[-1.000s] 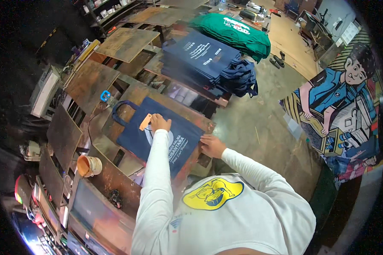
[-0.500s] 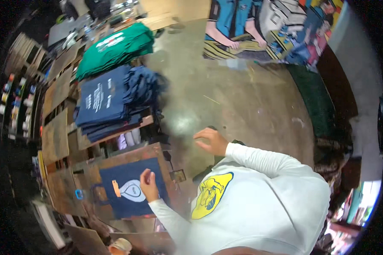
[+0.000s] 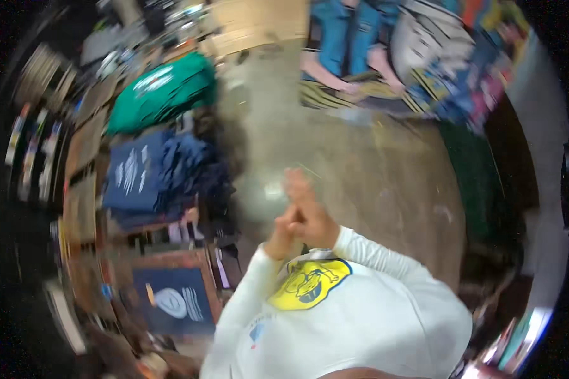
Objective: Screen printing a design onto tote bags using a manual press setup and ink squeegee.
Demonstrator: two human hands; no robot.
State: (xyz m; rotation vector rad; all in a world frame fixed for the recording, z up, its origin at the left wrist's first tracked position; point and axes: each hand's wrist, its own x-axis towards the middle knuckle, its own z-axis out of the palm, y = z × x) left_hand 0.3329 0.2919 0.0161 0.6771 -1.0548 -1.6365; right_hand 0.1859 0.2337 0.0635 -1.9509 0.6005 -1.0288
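Observation:
My left hand (image 3: 279,234) and my right hand (image 3: 311,213) meet in front of my chest, above the concrete floor. Both are blurred by motion. The right hand's fingers stretch upward with nothing visible in them; the left hand's fingers are partly hidden against it. At lower left, a navy bag (image 3: 154,321) with a white printed design lies on a stained board (image 3: 212,284), with a small orange piece (image 3: 150,293) on it. Neither hand touches the bag.
Stacks of navy bags (image 3: 136,180) and green cloth items (image 3: 152,101) stand on boards at left. Shelves with containers (image 3: 35,151) are beyond them. A large painted cartoon panel (image 3: 423,63) is at top right, with a dark green strip (image 3: 474,183) along the right side.
My view has swung rightward. My left hand has left the orange piece and the bag and risen to the right. My right hand has moved off the bag's edge, and the two hands have come together.

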